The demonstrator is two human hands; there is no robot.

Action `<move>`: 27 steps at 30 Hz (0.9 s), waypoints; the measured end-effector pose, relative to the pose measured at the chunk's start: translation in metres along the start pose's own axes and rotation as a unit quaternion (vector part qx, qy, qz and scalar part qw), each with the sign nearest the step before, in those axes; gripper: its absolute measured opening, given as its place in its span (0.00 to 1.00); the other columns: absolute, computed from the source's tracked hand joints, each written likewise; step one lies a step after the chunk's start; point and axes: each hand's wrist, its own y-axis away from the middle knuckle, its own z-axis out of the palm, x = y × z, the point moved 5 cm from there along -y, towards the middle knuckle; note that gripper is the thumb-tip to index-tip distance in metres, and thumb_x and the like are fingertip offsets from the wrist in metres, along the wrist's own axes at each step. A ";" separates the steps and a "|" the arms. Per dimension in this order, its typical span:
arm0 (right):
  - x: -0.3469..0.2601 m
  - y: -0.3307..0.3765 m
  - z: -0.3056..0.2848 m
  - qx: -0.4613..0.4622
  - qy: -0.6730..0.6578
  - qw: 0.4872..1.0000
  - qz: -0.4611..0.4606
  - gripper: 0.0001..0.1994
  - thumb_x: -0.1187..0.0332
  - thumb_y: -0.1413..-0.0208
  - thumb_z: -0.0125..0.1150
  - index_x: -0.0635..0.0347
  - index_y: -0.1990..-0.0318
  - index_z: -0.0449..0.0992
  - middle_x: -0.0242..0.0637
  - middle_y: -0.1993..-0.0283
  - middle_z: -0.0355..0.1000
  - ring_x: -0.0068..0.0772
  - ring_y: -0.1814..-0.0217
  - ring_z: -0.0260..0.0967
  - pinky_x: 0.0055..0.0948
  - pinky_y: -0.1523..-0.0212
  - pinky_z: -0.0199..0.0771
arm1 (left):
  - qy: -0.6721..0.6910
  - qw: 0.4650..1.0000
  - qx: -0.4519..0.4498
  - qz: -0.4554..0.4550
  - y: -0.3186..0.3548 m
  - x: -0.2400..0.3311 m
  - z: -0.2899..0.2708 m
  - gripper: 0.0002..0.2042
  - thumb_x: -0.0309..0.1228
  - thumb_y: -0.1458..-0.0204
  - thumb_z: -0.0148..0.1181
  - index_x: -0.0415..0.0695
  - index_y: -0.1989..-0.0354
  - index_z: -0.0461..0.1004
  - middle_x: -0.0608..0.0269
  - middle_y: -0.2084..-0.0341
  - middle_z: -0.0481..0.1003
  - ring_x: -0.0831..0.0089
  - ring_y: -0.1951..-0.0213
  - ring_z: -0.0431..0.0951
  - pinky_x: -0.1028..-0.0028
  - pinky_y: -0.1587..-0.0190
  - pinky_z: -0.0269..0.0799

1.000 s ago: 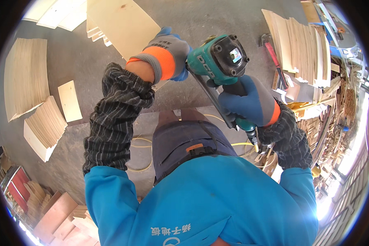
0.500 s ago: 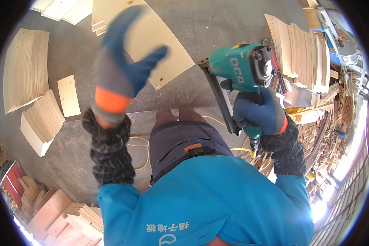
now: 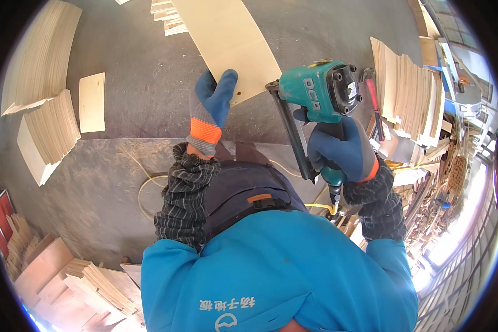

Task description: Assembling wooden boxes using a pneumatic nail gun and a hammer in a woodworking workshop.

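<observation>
In my right hand (image 3: 340, 145), fingers wrapped round the grip, is a green and black pneumatic nail gun (image 3: 318, 94). Its long dark magazine slants down to the left of the grip, and its nose overlaps the near right corner of a pale plywood board (image 3: 240, 44). My left hand (image 3: 213, 105) is at that board's near left corner. The thumb lies over the face and the fingers are at the left edge, closed on it; how far they reach underneath is hidden. Both hands wear blue and grey gloves with orange cuffs.
Stacked plywood sheets (image 3: 47, 52), a smaller stack (image 3: 52, 124) and a small loose panel (image 3: 92, 102) lie to the left. On the right are more stacked panels (image 3: 406, 91) and a red-handled hammer (image 3: 373, 99). A yellow air hose (image 3: 322, 206) hangs from the nail gun.
My left hand has come down and right from above the board to its near left corner. The nail gun stays in my right hand, hardly moved. The view has turned slightly.
</observation>
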 end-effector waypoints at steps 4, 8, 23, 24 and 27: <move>0.001 0.000 0.000 0.003 0.000 1.000 0.002 0.23 0.71 0.37 0.58 0.75 0.37 0.72 0.39 0.73 0.76 0.29 0.78 0.76 0.31 0.77 0.77 | 0.039 0.999 -0.013 0.007 0.001 -0.002 0.002 0.18 0.37 0.30 0.64 0.31 0.44 0.80 0.69 0.64 0.79 0.84 0.66 0.71 0.78 0.66 0.66; 0.000 0.001 0.002 0.000 -0.004 1.000 -0.001 0.23 0.71 0.37 0.58 0.75 0.37 0.72 0.39 0.73 0.75 0.29 0.78 0.76 0.31 0.77 0.77 | 0.029 0.999 -0.010 0.010 0.002 0.001 0.006 0.18 0.37 0.30 0.64 0.31 0.45 0.80 0.69 0.64 0.79 0.84 0.67 0.70 0.79 0.66 0.66; -0.004 0.000 0.006 0.032 0.021 0.999 0.022 0.24 0.69 0.38 0.59 0.69 0.36 0.75 0.36 0.71 0.76 0.25 0.73 0.76 0.28 0.70 0.78 | 0.005 1.000 -0.001 -0.009 0.003 0.001 0.003 0.18 0.38 0.31 0.64 0.32 0.46 0.80 0.68 0.64 0.79 0.82 0.65 0.72 0.77 0.64 0.69; -0.004 0.000 0.006 0.032 0.029 0.999 0.024 0.23 0.68 0.38 0.59 0.69 0.36 0.75 0.35 0.71 0.76 0.25 0.73 0.76 0.28 0.70 0.78 | 0.006 1.000 -0.003 -0.001 0.002 -0.001 0.002 0.18 0.38 0.31 0.64 0.32 0.46 0.80 0.67 0.64 0.80 0.82 0.65 0.73 0.76 0.64 0.70; -0.003 0.000 0.005 0.032 0.032 0.999 0.022 0.23 0.68 0.38 0.58 0.69 0.36 0.75 0.35 0.71 0.77 0.24 0.73 0.76 0.28 0.70 0.77 | 0.010 1.000 -0.003 0.006 0.002 -0.001 0.004 0.19 0.39 0.31 0.64 0.31 0.46 0.80 0.67 0.64 0.80 0.81 0.65 0.73 0.76 0.63 0.71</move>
